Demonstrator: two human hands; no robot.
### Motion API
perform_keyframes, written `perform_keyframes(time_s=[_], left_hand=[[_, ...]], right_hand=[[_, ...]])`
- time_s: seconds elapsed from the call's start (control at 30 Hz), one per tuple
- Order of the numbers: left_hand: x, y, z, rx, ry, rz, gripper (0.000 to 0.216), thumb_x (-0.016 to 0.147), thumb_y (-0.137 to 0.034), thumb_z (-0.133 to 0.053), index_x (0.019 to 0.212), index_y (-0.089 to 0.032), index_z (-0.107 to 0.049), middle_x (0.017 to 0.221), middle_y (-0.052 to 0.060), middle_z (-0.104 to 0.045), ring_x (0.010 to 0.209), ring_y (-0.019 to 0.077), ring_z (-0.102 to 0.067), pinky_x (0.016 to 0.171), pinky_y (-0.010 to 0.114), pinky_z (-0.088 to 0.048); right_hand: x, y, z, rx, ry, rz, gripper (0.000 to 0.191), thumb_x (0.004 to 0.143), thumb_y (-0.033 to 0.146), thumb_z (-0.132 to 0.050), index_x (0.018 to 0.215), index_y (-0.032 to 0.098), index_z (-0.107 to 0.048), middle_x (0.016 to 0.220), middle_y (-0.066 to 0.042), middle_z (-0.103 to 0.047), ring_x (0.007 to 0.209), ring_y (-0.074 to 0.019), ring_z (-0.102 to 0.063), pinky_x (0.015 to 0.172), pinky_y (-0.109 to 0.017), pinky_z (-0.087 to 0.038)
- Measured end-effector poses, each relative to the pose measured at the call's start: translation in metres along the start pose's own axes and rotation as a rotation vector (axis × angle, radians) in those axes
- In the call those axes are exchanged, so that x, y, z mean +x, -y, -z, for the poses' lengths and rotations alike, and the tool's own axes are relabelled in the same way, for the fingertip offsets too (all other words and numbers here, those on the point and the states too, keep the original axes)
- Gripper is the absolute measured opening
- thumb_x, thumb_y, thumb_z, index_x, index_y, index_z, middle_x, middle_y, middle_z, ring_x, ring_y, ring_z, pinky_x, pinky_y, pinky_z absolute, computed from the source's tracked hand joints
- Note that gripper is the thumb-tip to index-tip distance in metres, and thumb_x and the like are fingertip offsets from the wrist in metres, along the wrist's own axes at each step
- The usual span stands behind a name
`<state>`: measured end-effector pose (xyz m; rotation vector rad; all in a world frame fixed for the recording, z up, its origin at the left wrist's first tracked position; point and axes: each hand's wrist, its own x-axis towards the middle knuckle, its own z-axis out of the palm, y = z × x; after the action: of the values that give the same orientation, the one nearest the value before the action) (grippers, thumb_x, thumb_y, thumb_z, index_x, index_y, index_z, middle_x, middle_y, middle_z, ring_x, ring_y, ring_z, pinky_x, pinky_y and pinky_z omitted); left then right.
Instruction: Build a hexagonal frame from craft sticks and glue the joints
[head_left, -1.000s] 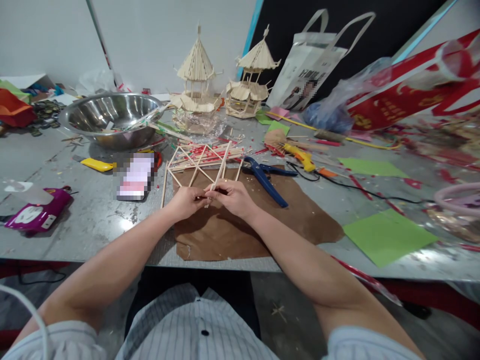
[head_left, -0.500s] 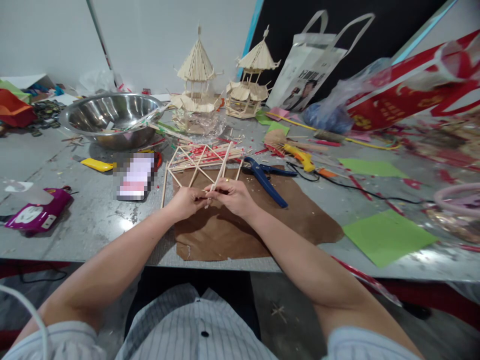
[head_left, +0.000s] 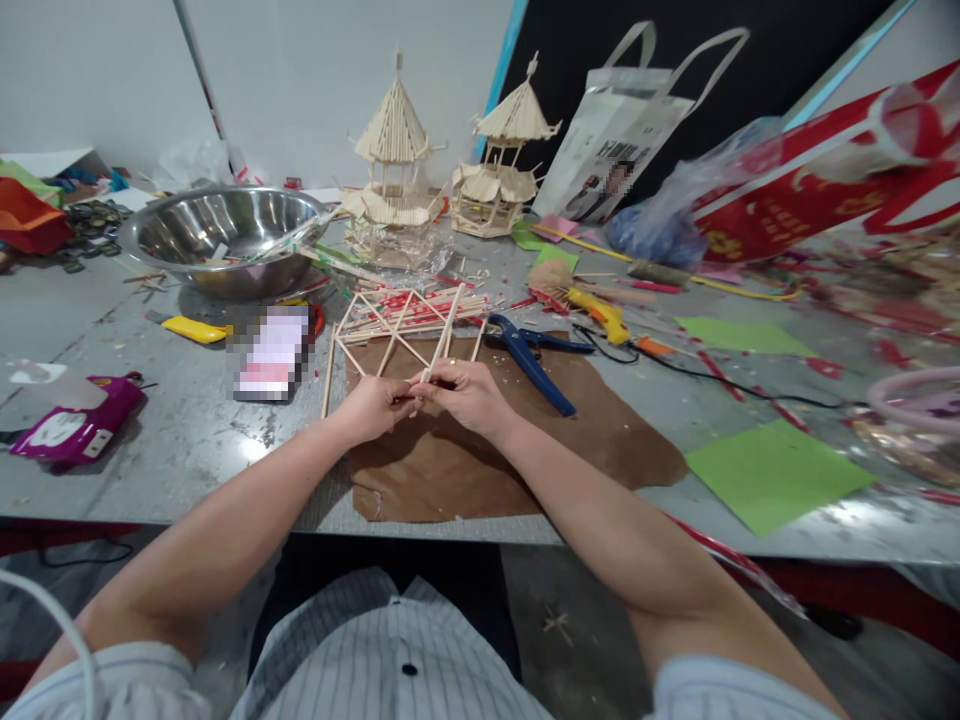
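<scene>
Both hands meet at the near end of the stick frame (head_left: pixel 394 329), the left hand (head_left: pixel 373 406) and right hand (head_left: pixel 468 396) pinching its thin wood between fingertips above the left part of a brown sheet (head_left: pixel 450 475). I'd worry about the joints: twist 1 hand against the other and a stick could snap or a corner come apart. The far side might also snag the loose red sticks (head_left: pixel 471 300) just behind. A blue-handled tool (head_left: pixel 534 370) lies rightward. The scuffed grey table (head_left: pixel 180 440) is littered; 2 wooden pagoda models (head_left: pixel 395 130) stand at the back, near a steel bowl (head_left: pixel 225 284), before a pale wall (head_left: pixel 292 90).
</scene>
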<state>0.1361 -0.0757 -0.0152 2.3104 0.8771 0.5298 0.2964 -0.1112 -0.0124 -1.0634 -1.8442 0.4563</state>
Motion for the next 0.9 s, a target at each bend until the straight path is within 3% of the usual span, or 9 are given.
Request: perform_keyframes(time_s=[0.6,0.9], left_hand=[[-0.0002,-0.0069,-0.0002,0.038,0.008,0.023,0.022,0.077,-0.027,-0.047,0.067,-0.014,-0.062,0.036,-0.005,-0.045,0.034,0.0048,-0.042,0.043,0.016,-0.03],[0.0009,-0.002,-0.0041,0.111,-0.081,-0.051,0.026,0.074,-0.032,-0.05,0.063,-0.012,-0.063,0.046,-0.001,-0.052,0.046,0.0065,-0.045,0.044,0.017,-0.026]], right_hand=[[0.0004,0.0011,-0.0014,-0.001,0.006,-0.004,0.013,0.072,0.029,-0.059,0.07,0.018,-0.067,0.066,-0.001,-0.065,0.062,-0.0103,-0.058,0.057,-0.02,-0.043],[0.0006,0.0023,-0.0003,0.025,0.019,-0.007,0.016,0.072,0.03,-0.059,0.067,0.017,-0.066,0.064,-0.001,-0.063,0.059,-0.0103,-0.057,0.055,-0.021,-0.042]])
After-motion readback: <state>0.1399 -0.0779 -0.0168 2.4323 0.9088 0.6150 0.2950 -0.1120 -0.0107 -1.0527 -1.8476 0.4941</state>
